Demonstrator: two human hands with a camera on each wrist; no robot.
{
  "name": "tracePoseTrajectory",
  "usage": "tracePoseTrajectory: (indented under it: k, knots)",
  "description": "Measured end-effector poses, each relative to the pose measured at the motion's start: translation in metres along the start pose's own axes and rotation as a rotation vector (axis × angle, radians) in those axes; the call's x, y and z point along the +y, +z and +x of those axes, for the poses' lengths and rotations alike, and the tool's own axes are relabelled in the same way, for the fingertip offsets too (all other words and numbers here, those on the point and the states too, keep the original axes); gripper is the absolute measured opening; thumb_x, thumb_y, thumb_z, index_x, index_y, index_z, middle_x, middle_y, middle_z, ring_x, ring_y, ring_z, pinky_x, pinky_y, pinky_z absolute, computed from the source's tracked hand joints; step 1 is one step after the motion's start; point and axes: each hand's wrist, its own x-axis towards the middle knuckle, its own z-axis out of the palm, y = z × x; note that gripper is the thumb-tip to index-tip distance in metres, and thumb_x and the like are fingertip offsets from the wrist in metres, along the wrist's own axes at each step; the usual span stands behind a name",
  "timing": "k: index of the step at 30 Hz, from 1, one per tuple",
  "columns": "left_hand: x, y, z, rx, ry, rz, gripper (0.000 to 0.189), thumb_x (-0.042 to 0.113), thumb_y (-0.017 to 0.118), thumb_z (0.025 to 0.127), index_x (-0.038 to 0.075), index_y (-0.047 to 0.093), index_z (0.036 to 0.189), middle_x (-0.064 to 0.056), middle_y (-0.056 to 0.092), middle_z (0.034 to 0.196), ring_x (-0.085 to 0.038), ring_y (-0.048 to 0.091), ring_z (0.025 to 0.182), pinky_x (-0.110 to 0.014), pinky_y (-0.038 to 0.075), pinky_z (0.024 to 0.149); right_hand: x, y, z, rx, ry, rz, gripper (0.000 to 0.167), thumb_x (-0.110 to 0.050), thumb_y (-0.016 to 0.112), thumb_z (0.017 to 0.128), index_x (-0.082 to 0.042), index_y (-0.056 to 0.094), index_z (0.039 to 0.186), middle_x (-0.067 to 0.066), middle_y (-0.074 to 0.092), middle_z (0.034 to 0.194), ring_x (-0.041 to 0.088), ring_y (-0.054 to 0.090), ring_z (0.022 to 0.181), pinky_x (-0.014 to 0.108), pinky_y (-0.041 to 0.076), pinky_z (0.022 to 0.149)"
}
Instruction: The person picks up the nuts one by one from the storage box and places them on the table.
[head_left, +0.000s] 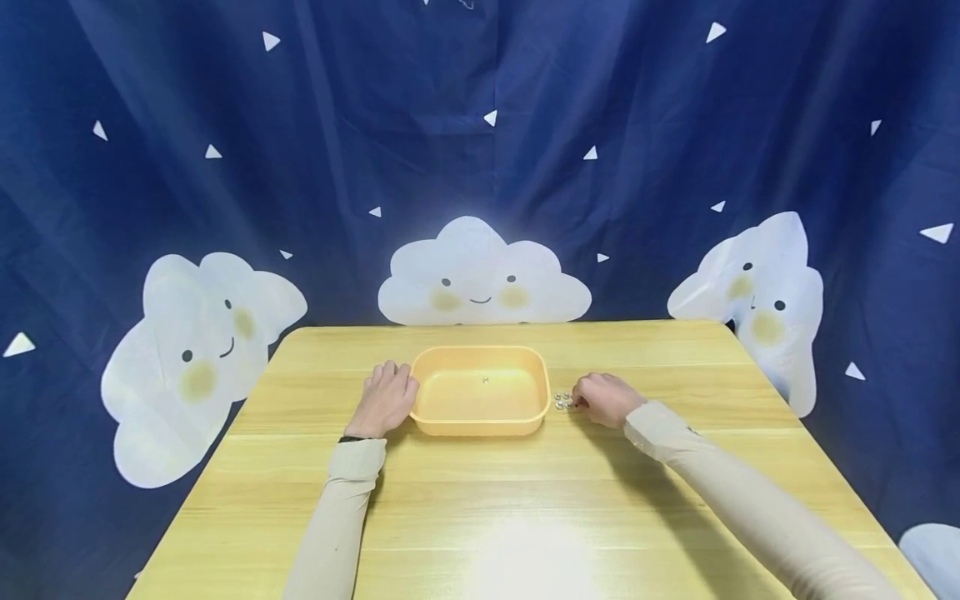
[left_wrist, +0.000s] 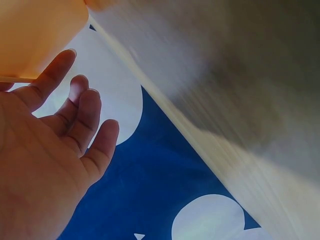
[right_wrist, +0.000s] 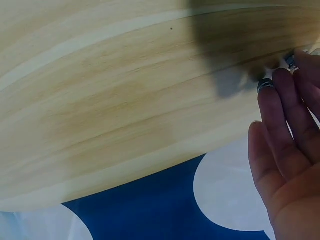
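Note:
A shallow yellow-orange plastic tray stands near the middle of the table. My left hand holds its left rim; in the left wrist view the index finger lies along the tray wall while the other fingers curve loosely away. One small shiny piece lies inside the tray. Right of the tray sit several small, clear, glass-like pieces in a tight group. There my right hand reaches down, its thumb and fingertips pinching a shiny piece. Another shiny piece shows at a fingertip.
The light wooden table has its far edge just behind the tray. A dark blue curtain with white clouds and triangles hangs behind and around it. Bright glare lies on the table's near part.

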Motion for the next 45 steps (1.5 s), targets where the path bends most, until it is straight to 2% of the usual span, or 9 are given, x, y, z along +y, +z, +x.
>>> tracePoseTrajectory:
  k: [8, 16, 25, 28, 32, 35, 39, 45]
  knots:
    - [-0.001, 0.001, -0.001, -0.006, -0.007, 0.002, 0.032, 0.026, 0.029, 0.107, 0.009, 0.051, 0.091, -0.012, 0.046, 0.098, -0.033, 0.04, 0.095, -0.041, 0.035, 0.077, 0.002, 0.005, 0.001, 0.005, 0.0, 0.0, 0.036, 0.004, 0.071, 0.084, -0.017, 0.055, 0.061, -0.007, 0.059, 0.066, 0.008, 0.046, 0.06, 0.026, 0.042, 0.059]
    - [0.0, 0.0, 0.0, -0.005, -0.003, -0.001, 0.031, 0.025, 0.028, 0.107, 0.009, 0.05, 0.091, -0.012, 0.045, 0.097, -0.033, 0.039, 0.094, -0.041, 0.034, 0.077, 0.001, 0.005, 0.0, 0.023, -0.008, 0.006, 0.038, 0.01, 0.068, 0.082, -0.016, 0.05, 0.06, -0.005, 0.057, 0.065, 0.009, 0.045, 0.061, 0.026, 0.041, 0.059]
    - [0.002, -0.003, -0.001, -0.011, -0.004, 0.004, 0.03, 0.024, 0.03, 0.107, 0.009, 0.05, 0.091, -0.012, 0.045, 0.096, -0.032, 0.039, 0.092, -0.04, 0.033, 0.077, -0.001, 0.002, -0.002, -0.004, 0.014, 0.028, 0.029, 0.012, 0.067, 0.079, -0.014, 0.061, 0.067, -0.003, 0.064, 0.072, 0.009, 0.051, 0.066, 0.028, 0.047, 0.064]
    - [0.002, -0.003, 0.0, -0.011, -0.003, 0.006, 0.031, 0.024, 0.03, 0.107, 0.009, 0.05, 0.09, -0.012, 0.045, 0.096, -0.032, 0.038, 0.091, -0.04, 0.033, 0.076, -0.001, -0.004, -0.003, 0.039, 0.005, 0.032, 0.024, 0.011, 0.067, 0.079, -0.013, 0.065, 0.072, 0.0, 0.066, 0.076, 0.01, 0.056, 0.069, 0.03, 0.051, 0.066]
    - [0.001, -0.002, 0.0, 0.004, 0.006, 0.005, 0.03, 0.023, 0.03, 0.107, 0.009, 0.049, 0.088, -0.012, 0.045, 0.094, -0.032, 0.038, 0.09, -0.04, 0.034, 0.076, -0.002, -0.017, 0.0, 0.158, -0.013, 0.042, 0.012, 0.004, 0.069, 0.083, -0.008, 0.071, 0.082, 0.004, 0.069, 0.082, 0.015, 0.064, 0.076, 0.036, 0.057, 0.071]
    - [0.0, -0.002, 0.001, 0.011, 0.01, 0.003, 0.03, 0.023, 0.031, 0.107, 0.009, 0.049, 0.088, -0.012, 0.045, 0.094, -0.032, 0.038, 0.09, -0.041, 0.034, 0.076, -0.004, -0.028, 0.007, 0.215, -0.007, 0.049, 0.008, 0.0, 0.069, 0.087, -0.008, 0.072, 0.086, 0.002, 0.068, 0.082, 0.015, 0.064, 0.077, 0.037, 0.056, 0.071]
    - [0.0, -0.002, 0.001, 0.002, 0.005, 0.0, 0.03, 0.024, 0.03, 0.107, 0.009, 0.049, 0.089, -0.012, 0.045, 0.095, -0.032, 0.038, 0.091, -0.04, 0.033, 0.076, -0.011, -0.04, 0.019, 0.245, 0.004, 0.044, 0.012, -0.003, 0.067, 0.09, -0.013, 0.071, 0.084, -0.003, 0.065, 0.08, 0.012, 0.059, 0.074, 0.034, 0.052, 0.068]
    - [0.003, -0.002, -0.001, -0.004, 0.0, -0.007, 0.03, 0.023, 0.03, 0.107, 0.009, 0.049, 0.09, -0.012, 0.045, 0.096, -0.032, 0.039, 0.092, -0.041, 0.034, 0.078, -0.033, -0.054, 0.041, 0.231, -0.023, 0.027, 0.016, -0.003, 0.066, 0.09, -0.016, 0.069, 0.082, -0.003, 0.066, 0.081, 0.013, 0.06, 0.075, 0.034, 0.052, 0.069]
